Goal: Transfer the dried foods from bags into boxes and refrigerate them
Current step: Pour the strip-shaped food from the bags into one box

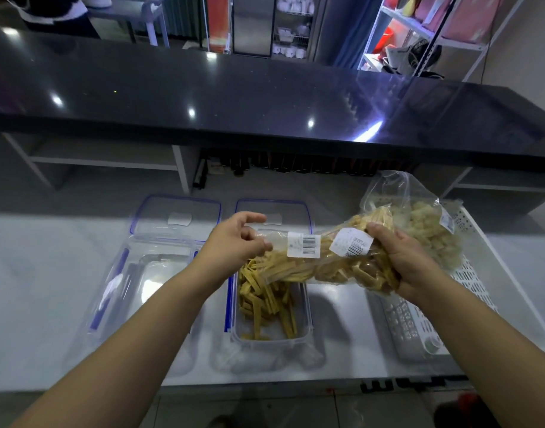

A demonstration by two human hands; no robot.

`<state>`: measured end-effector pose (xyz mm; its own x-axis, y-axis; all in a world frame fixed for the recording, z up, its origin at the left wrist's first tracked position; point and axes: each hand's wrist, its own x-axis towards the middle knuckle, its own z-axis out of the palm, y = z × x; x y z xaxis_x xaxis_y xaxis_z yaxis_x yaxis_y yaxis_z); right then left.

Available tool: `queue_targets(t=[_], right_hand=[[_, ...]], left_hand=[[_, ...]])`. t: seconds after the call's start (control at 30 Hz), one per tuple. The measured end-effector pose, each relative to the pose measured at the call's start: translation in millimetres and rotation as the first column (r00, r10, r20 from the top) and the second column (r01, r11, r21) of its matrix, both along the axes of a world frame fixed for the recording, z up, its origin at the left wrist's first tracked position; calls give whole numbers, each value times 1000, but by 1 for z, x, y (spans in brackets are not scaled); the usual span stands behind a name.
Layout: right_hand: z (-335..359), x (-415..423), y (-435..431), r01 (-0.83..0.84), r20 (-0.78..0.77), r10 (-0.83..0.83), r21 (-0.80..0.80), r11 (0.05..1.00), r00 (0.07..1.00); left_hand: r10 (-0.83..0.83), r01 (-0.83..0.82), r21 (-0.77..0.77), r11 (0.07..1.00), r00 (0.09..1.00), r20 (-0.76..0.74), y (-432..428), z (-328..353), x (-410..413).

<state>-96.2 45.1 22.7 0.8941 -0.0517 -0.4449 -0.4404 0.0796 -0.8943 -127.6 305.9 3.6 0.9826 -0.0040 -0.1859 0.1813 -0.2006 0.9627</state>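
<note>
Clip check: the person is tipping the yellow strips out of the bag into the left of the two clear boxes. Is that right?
No. In the head view the bag is tipped over the right box of the two, where the yellow strips lie; the left box holds none. The rest stands.

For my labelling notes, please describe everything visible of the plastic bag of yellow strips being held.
The bag is clear, crinkled plastic, holding flat yellow dried strips, with two white barcode labels. It slants in the air, mouth lower, over the open box, where strips already lie. The right hand grips its full end; the left hand pinches the mouth.
</note>
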Motion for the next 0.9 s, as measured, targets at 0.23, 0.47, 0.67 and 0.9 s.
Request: queue_targets(t=[0.23, 0.47, 0.67, 0.9], right_hand=[[12, -2, -7, -125, -108, 116, -80, 989, 987], [23, 8, 1, -78, -58, 72, -115, 990, 996], [31, 9, 1, -177, -120, 156, -199, 964, 980], [42, 10, 4, -126, -61, 114, -257, 958, 992]], left_hand=[[-68, 65, -107, 992, 997, -27, 6, 9, -12], [-5, 5, -103, 995, 1000, 7, 11, 20, -4], [-44, 41, -86, 995, 998, -36, 15, 21, -6], [-27, 25, -110, 994, 1000, -14, 13, 29, -7]])
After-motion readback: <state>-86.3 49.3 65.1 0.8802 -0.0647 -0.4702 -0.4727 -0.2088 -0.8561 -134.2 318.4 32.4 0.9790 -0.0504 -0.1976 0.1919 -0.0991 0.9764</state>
